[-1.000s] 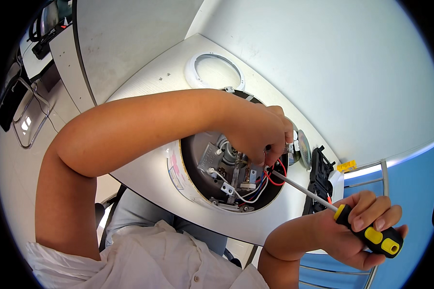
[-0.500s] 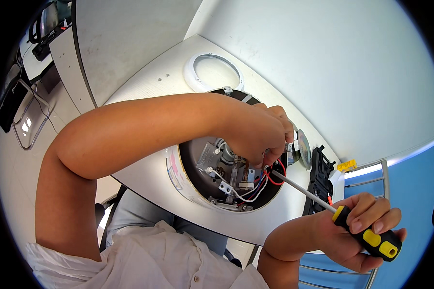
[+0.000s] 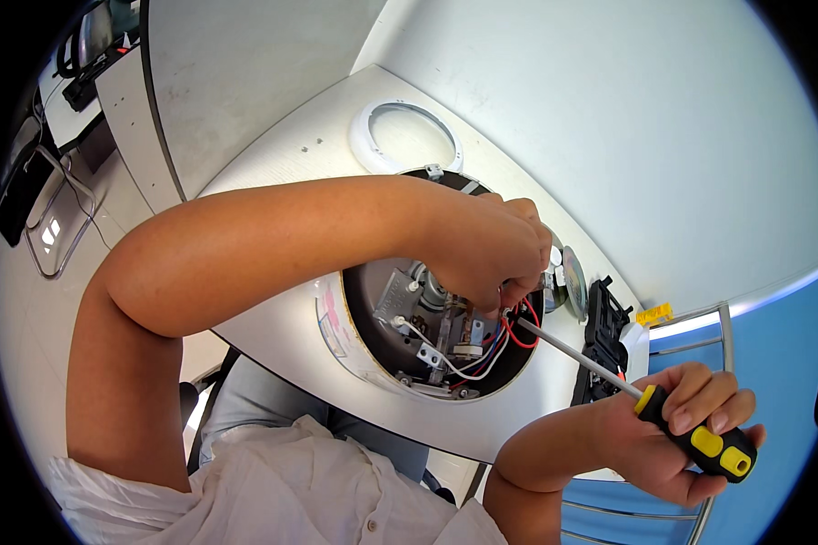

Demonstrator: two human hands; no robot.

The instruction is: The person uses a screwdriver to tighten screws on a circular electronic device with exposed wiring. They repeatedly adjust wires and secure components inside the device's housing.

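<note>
A round appliance body [image 3: 336, 341] with a white, printed outer wall lies with its wired interior facing up on the table. My left arm reaches across it, and my left hand [image 3: 491, 250] is closed, fingertips pinched at the inner right side. What they pinch is hidden. My right hand [image 3: 650, 440] is wrapped round the black and yellow handle of a screwdriver [image 3: 583, 363]. Its shaft slants into the body, the tip beside my left fingertips. Red wires [image 3: 521, 342] loop below the tip. White wires [image 3: 468, 375] run past metal brackets inside.
A white ring-shaped cover [image 3: 364, 150] lies behind the appliance, with small bits [image 3: 312, 145] to its left. Round metal parts [image 3: 573, 283] and an open black tool case [image 3: 602, 318] are at the right. A pale partition [image 3: 254, 82] borders the white table [image 3: 273, 318].
The screwdriver and my right hand have shifted very slightly, the handle a little to the right and upward. My left hand stays at the same spot inside the appliance.
</note>
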